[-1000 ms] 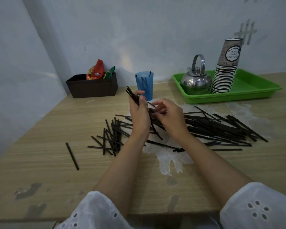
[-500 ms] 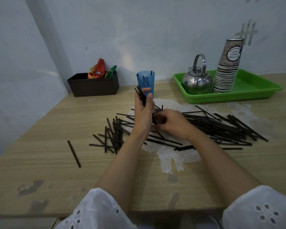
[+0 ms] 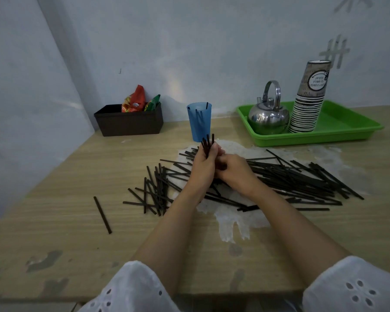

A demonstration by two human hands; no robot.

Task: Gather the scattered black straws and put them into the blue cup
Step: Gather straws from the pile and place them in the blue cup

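Note:
Many black straws (image 3: 302, 179) lie scattered across the middle of the wooden table, with a smaller heap (image 3: 155, 190) to the left and one lone straw (image 3: 102, 214) further left. My left hand (image 3: 203, 167) grips an upright bundle of straws (image 3: 208, 143) just in front of the blue cup (image 3: 199, 122), which holds a few straws. My right hand (image 3: 233, 171) sits against the left hand at the bundle's lower end, fingers curled there; what they hold is hidden.
A dark box (image 3: 128, 120) with snack packets stands at the back left. A green tray (image 3: 347, 131) at the back right carries a steel kettle (image 3: 268, 115) and a stack of paper cups (image 3: 309, 102). Walls close the back and left.
The bundle in my left hand has swung from leaning left to nearly upright. My right hand moved in from the pile to the bundle's lower end, close against the left hand.

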